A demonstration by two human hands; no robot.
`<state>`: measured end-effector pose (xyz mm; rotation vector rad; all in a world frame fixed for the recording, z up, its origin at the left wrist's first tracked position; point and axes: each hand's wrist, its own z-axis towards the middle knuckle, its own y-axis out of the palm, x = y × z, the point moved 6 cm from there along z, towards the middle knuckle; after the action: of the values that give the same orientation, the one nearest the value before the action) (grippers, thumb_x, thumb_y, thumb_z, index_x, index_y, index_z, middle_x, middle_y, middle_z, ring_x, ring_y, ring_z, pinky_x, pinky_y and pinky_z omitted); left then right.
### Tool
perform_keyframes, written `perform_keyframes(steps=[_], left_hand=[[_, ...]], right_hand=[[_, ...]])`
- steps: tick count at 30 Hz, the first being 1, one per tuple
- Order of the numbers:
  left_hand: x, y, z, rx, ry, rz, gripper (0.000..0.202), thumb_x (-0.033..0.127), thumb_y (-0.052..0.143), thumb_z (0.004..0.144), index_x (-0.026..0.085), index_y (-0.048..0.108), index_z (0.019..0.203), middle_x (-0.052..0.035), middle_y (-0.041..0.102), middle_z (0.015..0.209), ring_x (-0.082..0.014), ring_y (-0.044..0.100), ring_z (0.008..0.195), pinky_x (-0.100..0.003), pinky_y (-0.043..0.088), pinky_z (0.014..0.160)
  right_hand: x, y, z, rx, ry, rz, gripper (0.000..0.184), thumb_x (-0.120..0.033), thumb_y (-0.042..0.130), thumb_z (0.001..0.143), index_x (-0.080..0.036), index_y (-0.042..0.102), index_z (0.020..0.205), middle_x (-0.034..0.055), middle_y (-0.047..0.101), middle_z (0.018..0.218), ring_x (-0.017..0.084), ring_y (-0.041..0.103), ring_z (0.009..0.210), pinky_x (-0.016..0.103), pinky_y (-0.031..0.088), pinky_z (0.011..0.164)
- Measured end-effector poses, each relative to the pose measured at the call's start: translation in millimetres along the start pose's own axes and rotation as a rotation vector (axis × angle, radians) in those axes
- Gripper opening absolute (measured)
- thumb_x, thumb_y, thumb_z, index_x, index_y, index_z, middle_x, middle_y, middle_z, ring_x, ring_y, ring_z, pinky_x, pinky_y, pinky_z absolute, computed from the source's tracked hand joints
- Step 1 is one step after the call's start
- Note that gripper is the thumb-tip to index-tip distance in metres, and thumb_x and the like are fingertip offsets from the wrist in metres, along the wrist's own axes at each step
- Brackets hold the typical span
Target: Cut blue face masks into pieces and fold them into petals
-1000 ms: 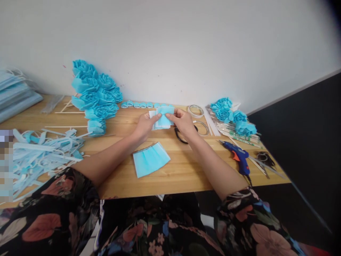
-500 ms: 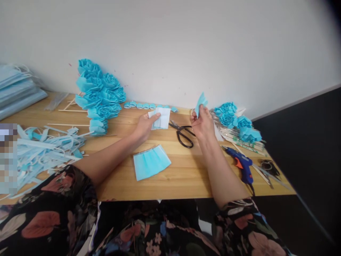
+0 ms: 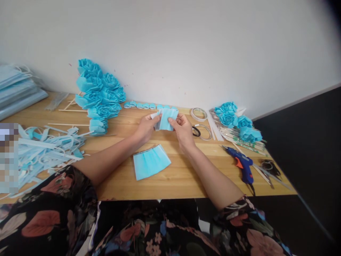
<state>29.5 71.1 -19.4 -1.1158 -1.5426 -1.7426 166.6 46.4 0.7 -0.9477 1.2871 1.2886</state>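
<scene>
Both hands meet over the far middle of the wooden table [image 3: 186,177]. My left hand [image 3: 146,126] pinches the left edge of a small stack of blue and white mask-fabric pieces [image 3: 167,118]. My right hand [image 3: 183,128] pinches the same stack from the right, thumb on top. A larger pleated blue mask piece [image 3: 151,161] lies flat on the table just in front of the hands. Black scissors [image 3: 196,131] lie behind my right hand, mostly hidden by it.
Blue fabric roses are piled at the back left [image 3: 99,93] and back right [image 3: 237,120]. Small blue rolls [image 3: 141,105] line the wall. Tape rolls [image 3: 199,114], a blue glue gun [image 3: 243,164], cut strips [image 3: 45,149] and stacked masks [image 3: 18,92] lie around.
My right hand, which had lifted a blue piece away to the right, has come back to the stack held by my left hand and grips it again, covering the scissors.
</scene>
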Motion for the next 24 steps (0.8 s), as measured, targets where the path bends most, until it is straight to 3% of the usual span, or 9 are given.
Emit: perform_keyframes(steps=[3, 10, 14, 18, 24], left_hand=[[-1, 2.7, 0, -0.029, 0.002, -0.009, 0.037, 0.043, 0.085, 0.067, 0.013, 0.075, 0.087, -0.0077, 0.076, 0.085, -0.0209, 0.069, 0.082, -0.030, 0.051, 0.074], [2, 7.2, -4, -0.052, 0.001, -0.003, 0.037, 0.042, 0.086, 0.067, 0.013, 0.077, 0.087, -0.0078, 0.077, 0.087, -0.0199, 0.070, 0.080, -0.030, 0.053, 0.075], [1, 8.8, -3, -0.066, -0.015, -0.038, 0.039, 0.046, 0.083, 0.071, 0.013, 0.076, 0.091, -0.0080, 0.077, 0.087, -0.0230, 0.072, 0.087, -0.034, 0.054, 0.082], [-3, 7.9, -2, -0.066, -0.048, -0.021, 0.041, 0.047, 0.082, 0.072, 0.012, 0.076, 0.092, -0.0086, 0.077, 0.087, -0.0243, 0.072, 0.086, -0.035, 0.055, 0.081], [-1, 8.7, -3, -0.077, -0.035, -0.021, 0.038, 0.046, 0.082, 0.073, 0.013, 0.076, 0.089, -0.0089, 0.078, 0.088, -0.0248, 0.072, 0.088, -0.035, 0.055, 0.081]], right_hand=[[-1, -2, 3, -0.003, -0.010, -0.068, 0.047, -0.040, 0.080, 0.069, -0.023, 0.063, 0.109, -0.0057, 0.063, 0.068, 0.012, 0.055, 0.062, 0.025, 0.047, 0.060], [-1, -5, 3, 0.009, -0.048, -0.126, 0.027, -0.044, 0.076, 0.072, -0.020, 0.069, 0.083, -0.0027, 0.067, 0.074, 0.012, 0.056, 0.067, 0.027, 0.050, 0.068], [1, -9, 5, 0.048, -0.065, -0.128, 0.028, -0.044, 0.074, 0.074, -0.020, 0.071, 0.088, -0.0018, 0.070, 0.082, 0.014, 0.059, 0.074, 0.028, 0.051, 0.073], [3, -9, 6, 0.034, -0.059, -0.058, 0.030, -0.045, 0.074, 0.074, -0.021, 0.070, 0.092, -0.0010, 0.071, 0.085, 0.016, 0.062, 0.079, 0.030, 0.053, 0.079], [2, -13, 7, 0.088, -0.079, -0.082, 0.027, -0.045, 0.072, 0.076, -0.019, 0.069, 0.083, -0.0025, 0.067, 0.076, 0.014, 0.059, 0.072, 0.027, 0.051, 0.070]])
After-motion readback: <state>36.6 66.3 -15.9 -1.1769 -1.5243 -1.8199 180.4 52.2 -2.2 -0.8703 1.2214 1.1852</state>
